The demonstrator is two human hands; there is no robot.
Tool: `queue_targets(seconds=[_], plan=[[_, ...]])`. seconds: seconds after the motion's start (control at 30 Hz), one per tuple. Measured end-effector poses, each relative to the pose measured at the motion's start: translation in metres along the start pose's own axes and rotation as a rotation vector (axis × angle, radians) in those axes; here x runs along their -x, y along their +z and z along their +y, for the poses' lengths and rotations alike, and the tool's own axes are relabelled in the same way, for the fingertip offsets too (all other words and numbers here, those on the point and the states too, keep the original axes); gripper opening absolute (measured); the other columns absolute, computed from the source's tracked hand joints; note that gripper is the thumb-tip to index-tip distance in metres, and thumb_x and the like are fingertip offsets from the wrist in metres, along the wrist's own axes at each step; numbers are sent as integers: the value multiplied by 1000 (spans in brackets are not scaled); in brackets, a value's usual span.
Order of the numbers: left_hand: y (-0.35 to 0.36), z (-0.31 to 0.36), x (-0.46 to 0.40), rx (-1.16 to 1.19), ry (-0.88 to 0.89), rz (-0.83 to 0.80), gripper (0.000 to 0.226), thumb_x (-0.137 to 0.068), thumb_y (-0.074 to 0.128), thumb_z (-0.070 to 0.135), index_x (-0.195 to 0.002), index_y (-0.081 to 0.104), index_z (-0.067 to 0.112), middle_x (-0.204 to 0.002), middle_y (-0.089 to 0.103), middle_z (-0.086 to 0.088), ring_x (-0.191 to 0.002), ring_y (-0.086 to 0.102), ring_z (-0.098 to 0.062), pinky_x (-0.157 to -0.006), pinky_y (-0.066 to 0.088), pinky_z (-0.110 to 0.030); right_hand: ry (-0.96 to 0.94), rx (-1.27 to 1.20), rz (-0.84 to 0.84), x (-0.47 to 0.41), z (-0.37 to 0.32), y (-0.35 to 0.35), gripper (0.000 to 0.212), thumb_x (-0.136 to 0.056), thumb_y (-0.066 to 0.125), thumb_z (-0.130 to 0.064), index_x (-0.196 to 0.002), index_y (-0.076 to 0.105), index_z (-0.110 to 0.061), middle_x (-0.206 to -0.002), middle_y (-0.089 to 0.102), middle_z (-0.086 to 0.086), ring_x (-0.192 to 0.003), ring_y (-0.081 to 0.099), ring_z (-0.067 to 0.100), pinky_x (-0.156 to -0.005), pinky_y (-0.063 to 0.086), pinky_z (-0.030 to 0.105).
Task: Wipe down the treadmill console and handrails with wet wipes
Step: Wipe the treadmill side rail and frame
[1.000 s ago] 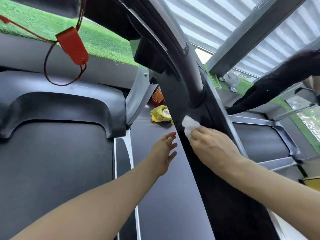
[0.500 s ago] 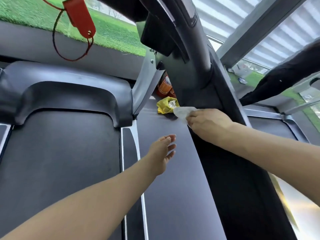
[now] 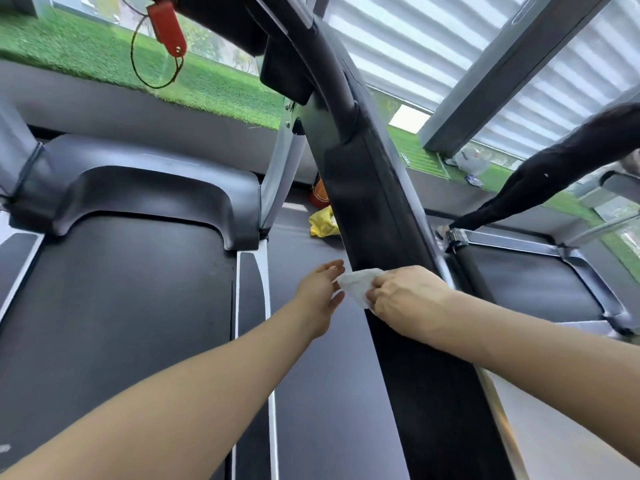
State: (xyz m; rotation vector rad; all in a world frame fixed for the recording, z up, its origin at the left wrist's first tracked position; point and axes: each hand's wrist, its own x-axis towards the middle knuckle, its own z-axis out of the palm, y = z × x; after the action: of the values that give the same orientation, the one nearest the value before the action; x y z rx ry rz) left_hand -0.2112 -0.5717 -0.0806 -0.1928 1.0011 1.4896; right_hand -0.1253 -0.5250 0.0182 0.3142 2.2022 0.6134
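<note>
The treadmill's running belt (image 3: 117,306) is filling the lower left of the view, and the wide black handrail (image 3: 374,209) is running diagonally from the console down toward the person, with a second treadmill (image 3: 526,282) lying beyond it on the right. The right hand (image 3: 405,296) is pinching the white wet wipe (image 3: 358,284) against the inner edge of the handrail, fingers curled round the cloth. Over the last second this hand has been sliding the wipe down the rail, from just under the curved grip to the flat padded stretch much nearer the person, so the upper part of the rail looks covered and the lower run is probably next. The left hand (image 3: 320,294), which was hanging apart from the wipe, has been coming up to meet it and is now touching its loose edge with relaxed, straight fingers; that may mean a refold or a handover is coming. A yellow wipes packet (image 3: 322,223) is lying on the floor past the rail, and a red safety key (image 3: 166,27) is dangling from the console.
</note>
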Motion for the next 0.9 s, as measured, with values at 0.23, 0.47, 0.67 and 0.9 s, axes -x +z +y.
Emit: queue_targets(seconds=[0.23, 0.47, 0.67, 0.9], plan=[[6, -19, 20, -57, 44, 0, 33, -102, 39, 14, -132, 52, 12, -132, 55, -3, -116, 53, -16, -85, 42, -25, -68, -80, -23, 47, -14, 20, 30, -100, 37, -16, -122, 57, -11, -126, 55, 14, -113, 53, 25, -91, 45, 39], [4, 3, -7, -56, 49, 10, 28, -101, 43, 15, -126, 55, 10, -126, 57, -4, -110, 55, -15, -93, 43, -26, -120, 27, 74, 1, 25, -15, 35, -97, 33, -13, -114, 64, -16, -123, 59, 1, -121, 46, 19, -97, 44, 37], [17, 29, -40, -32, -14, -17, 25, -101, 41, 14, -121, 56, 13, -102, 62, 4, -100, 58, -11, -82, 45, -22, -71, 107, 227, -58, 69, -45, 39, -98, 30, -15, -121, 61, -16, -129, 55, -1, -127, 41, 17, -110, 28, 30], [23, 42, -67, -23, -67, -7, 27, -102, 36, 10, -117, 59, 11, -103, 63, 3, -88, 57, -5, -81, 44, -21, 60, 147, 359, -107, 126, -99, 41, -96, 29, -18, -128, 55, -19, -138, 47, -5, -137, 30, 12, -118, 9, 30]])
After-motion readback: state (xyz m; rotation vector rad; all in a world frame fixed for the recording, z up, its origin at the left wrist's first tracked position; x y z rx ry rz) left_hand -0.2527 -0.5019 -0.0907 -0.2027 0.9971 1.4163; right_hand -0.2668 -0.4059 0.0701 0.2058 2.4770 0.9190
